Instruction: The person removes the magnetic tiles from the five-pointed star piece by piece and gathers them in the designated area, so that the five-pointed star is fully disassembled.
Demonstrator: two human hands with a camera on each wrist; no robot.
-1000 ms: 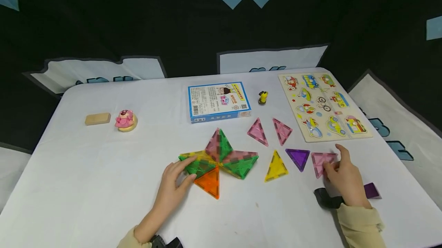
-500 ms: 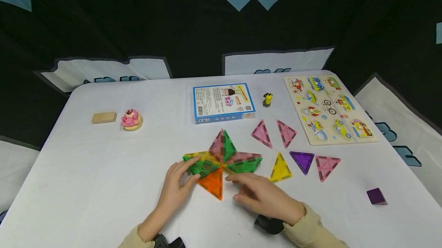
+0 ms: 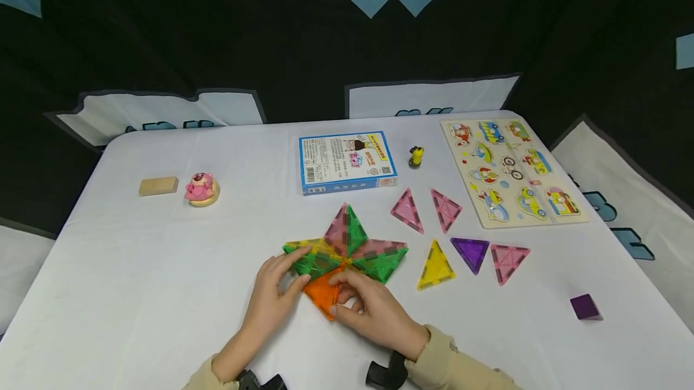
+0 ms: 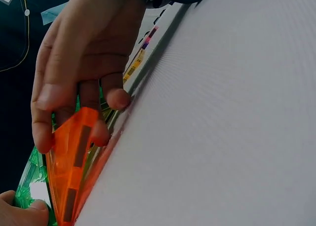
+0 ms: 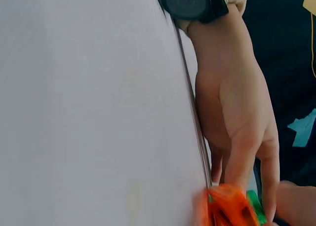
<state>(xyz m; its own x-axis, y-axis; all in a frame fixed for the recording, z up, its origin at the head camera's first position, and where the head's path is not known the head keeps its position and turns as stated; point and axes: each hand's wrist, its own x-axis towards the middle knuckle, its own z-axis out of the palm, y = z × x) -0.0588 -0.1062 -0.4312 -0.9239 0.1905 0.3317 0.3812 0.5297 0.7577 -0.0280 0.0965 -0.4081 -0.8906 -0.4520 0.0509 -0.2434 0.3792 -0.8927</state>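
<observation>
A star of translucent triangular magnetic tiles lies mid-table; a pink-and-green point [image 3: 345, 230], a green-and-pink point [image 3: 382, 260] and a green-and-yellow point [image 3: 314, 260] rise as ridges. My left hand [image 3: 268, 290] holds the green-and-yellow point, index finger along its top and thumb by its lower edge. With thumb and index finger my right hand [image 3: 376, 311] pinches the orange tile [image 3: 321, 293] at the star's near side. In the left wrist view the orange tile [image 4: 74, 147] stands tilted off the table. The right wrist view shows it blurred beside the left thumb.
Right of the star lie a yellow triangle [image 3: 436, 268], a purple triangle [image 3: 470, 254] and several pink triangles [image 3: 508, 262], with a dark purple block [image 3: 585, 307] beyond. Behind are a blue box [image 3: 349, 164], a yellow figurine [image 3: 416, 156] and a wooden puzzle board [image 3: 512, 173].
My right hand has left the pink triangle at the right and come across to the star, now gripping the orange tile, whose tip has shifted left. The left hand stays on the star.
</observation>
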